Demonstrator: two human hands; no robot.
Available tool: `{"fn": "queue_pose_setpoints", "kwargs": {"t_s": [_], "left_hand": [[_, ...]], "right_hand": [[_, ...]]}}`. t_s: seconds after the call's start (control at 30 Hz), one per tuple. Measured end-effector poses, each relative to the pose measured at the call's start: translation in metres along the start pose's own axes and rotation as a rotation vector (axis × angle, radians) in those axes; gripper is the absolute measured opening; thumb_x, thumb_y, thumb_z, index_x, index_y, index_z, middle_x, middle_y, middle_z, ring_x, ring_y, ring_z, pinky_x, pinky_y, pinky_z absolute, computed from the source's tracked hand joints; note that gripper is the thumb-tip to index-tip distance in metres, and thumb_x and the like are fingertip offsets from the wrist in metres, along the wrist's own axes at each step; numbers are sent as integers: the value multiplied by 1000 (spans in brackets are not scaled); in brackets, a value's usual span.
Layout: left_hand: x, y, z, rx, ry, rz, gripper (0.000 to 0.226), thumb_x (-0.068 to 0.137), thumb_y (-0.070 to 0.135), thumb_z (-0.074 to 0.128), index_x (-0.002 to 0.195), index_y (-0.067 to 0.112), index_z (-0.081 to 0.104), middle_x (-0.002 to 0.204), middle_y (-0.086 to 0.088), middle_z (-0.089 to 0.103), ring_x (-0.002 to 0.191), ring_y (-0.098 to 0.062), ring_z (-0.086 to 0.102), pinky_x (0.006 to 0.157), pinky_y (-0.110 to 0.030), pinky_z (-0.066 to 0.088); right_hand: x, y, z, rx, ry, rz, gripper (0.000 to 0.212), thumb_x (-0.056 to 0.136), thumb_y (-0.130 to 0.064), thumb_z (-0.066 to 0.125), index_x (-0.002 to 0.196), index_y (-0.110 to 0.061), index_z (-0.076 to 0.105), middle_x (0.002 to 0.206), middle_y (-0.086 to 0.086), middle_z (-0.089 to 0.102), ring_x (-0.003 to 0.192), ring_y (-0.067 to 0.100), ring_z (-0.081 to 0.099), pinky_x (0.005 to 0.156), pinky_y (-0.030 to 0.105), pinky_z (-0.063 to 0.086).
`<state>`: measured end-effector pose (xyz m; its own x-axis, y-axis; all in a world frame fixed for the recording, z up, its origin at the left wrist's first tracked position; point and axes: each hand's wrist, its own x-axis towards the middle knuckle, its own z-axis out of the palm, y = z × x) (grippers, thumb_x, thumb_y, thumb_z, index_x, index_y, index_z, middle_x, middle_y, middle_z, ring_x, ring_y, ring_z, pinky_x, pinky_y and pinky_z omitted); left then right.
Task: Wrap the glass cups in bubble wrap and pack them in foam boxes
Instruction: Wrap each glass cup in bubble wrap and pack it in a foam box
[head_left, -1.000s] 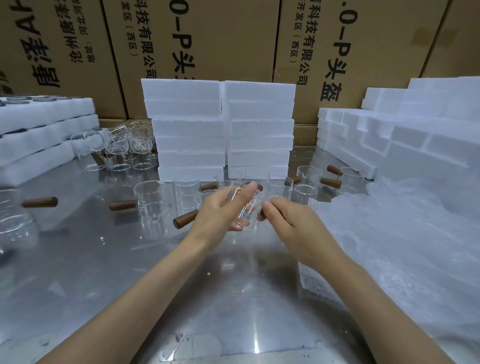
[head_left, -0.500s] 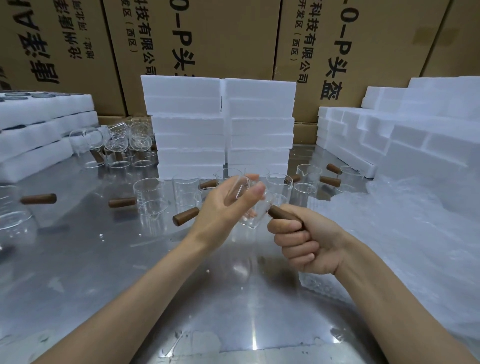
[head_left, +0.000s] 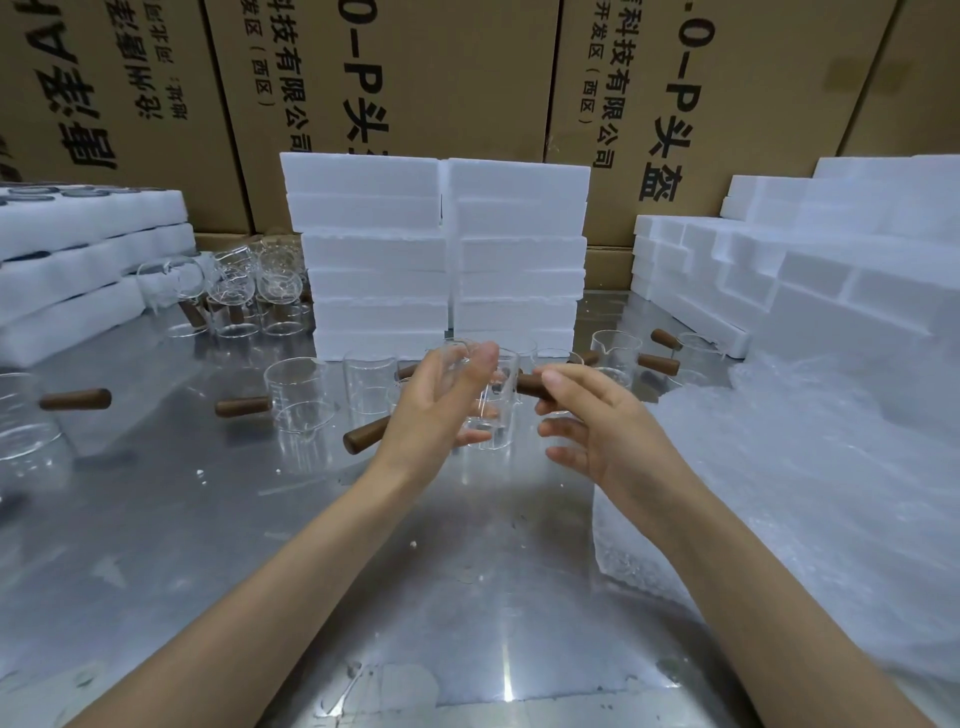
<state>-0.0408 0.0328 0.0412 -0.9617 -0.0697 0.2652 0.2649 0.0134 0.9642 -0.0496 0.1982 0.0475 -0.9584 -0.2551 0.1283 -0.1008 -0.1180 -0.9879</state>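
Glass cup (head_left: 491, 410) at frame centre, bare of wrap, cradled by left hand (head_left: 441, 410); wooden handle (head_left: 535, 385) pinched by right hand (head_left: 602, 421). Wrapping not begun: bubble wrap (head_left: 810, 467) lower right, foam boxes (head_left: 436, 254) stacked behind.

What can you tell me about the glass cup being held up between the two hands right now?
The glass cup is a small clear cylinder with a brown, wood-looking handle sticking out sideways to the right. It looks empty and unwrapped, held roughly upright above the metal table. The left hand grips the glass body; the right hand pinches the handle with thumb and forefinger, its other fingers spread.
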Motion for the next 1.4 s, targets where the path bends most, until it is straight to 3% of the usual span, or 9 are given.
{"fn": "queue_pose_setpoints", "kwargs": {"t_s": [0.17, 0.3, 0.53, 0.63, 0.77, 0.9, 1.13, 1.27, 1.4], "left_hand": [[3, -5, -7, 154, -207, 113, 104, 61, 51, 81, 146, 44, 21, 137, 25, 43, 117, 0, 57, 94, -24, 50], [7, -3, -14, 213, -217, 231, 86, 63, 39, 86, 135, 51, 39, 130, 34, 50, 117, 5, 55, 94, -14, 46], [4, -4, -10, 359, -20, 400, 70, 61, 44, 83, 124, 35, 54, 127, 20, 58, 116, 4, 55, 98, -16, 44], [0, 0, -8, 532, 115, 654, 65, 68, 37, 84, 125, 23, 55, 121, 9, 59, 108, -3, 58, 94, -20, 47], [-1, 2, -7, 713, 218, 876, 64, 71, 28, 82, 127, 10, 57, 115, -4, 57, 107, -16, 55, 96, -21, 43], [-4, 0, -4, 821, 234, 958, 56, 75, 27, 75, 125, 8, 60, 111, -10, 60, 103, -20, 54, 93, -21, 39], [-2, 0, -2, 746, 85, 821, 97, 70, 52, 76, 144, 8, 31, 143, -6, 45, 131, -16, 40, 109, -33, 37], [-1, -2, -5, 699, 104, 762, 88, 71, 49, 75, 142, 13, 36, 141, 9, 38, 130, -4, 37, 110, -24, 34], [-1, -1, -4, 692, 97, 780, 83, 74, 48, 76, 140, 15, 39, 139, 10, 42, 128, -6, 41, 110, -23, 34]], "right_hand": [[2, 0, -3, 105, 147, -42, 20, 91, -29, 57, 99, -18, 71, 74, -6, 64, 65, 4, 60, 54, 18, 48], [4, -2, -9, 178, 174, -41, 21, 92, -28, 56, 100, -15, 70, 71, -6, 62, 60, 4, 57, 52, 18, 46], [6, 0, -10, 258, 186, -33, 25, 90, -31, 59, 107, -13, 65, 79, -4, 67, 65, 7, 63, 53, 20, 50], [7, -2, -11, 260, 240, -86, 25, 86, -34, 64, 105, -18, 61, 77, -6, 67, 65, 7, 63, 54, 21, 50], [3, -1, -1, 89, 145, -179, 58, 61, -57, 73, 108, -28, 56, 96, -8, 67, 85, 5, 66, 65, 20, 52], [-2, 4, 10, -208, 67, -221, 67, 56, -54, 76, 113, -40, 45, 112, -13, 58, 96, -3, 62, 75, 19, 52], [-3, -5, 4, 127, 12, -66, 48, 70, -45, 62, 113, -23, 59, 109, -1, 67, 95, 13, 68, 74, 26, 56], [-6, -10, 1, 268, -38, -19, 70, 63, -50, 63, 124, -16, 54, 115, 6, 65, 94, 15, 69, 69, 24, 54], [-6, -11, 0, 263, -109, 2, 62, 73, -47, 51, 124, -12, 55, 110, 5, 67, 91, 13, 67, 71, 24, 53]]}}
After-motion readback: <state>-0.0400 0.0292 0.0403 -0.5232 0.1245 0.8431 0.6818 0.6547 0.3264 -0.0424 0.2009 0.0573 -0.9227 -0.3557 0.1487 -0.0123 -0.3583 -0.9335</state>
